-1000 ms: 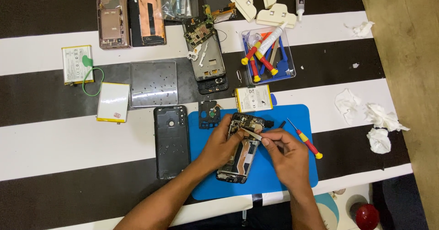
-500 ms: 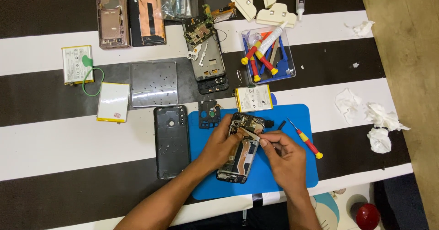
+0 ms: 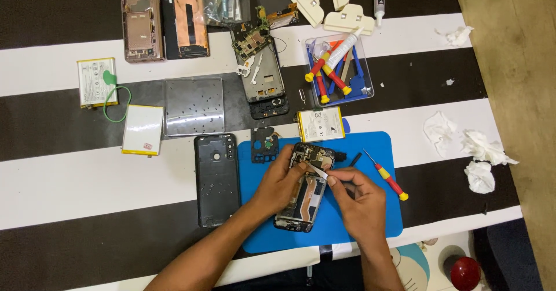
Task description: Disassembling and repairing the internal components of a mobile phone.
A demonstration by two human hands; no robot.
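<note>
My table (image 3: 69, 169) wears broad black and white stripes, filling view from nine to two o'clock. Wooden floor (image 3: 515, 48) runs along three o'clock. Even overhead light, soft shadows. Dark floor patch (image 3: 515, 250) at five o'clock.

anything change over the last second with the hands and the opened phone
Nothing visibly changed. The left hand still steadies the opened phone on the blue mat, and the right hand still holds a thin tool at its upper part. The red and yellow screwdriver has not moved.

Hands (image 3: 324, 189) on opened phone (image 3: 304, 189), blue mat (image 3: 370, 152), striped table (image 3: 87, 175)
</note>
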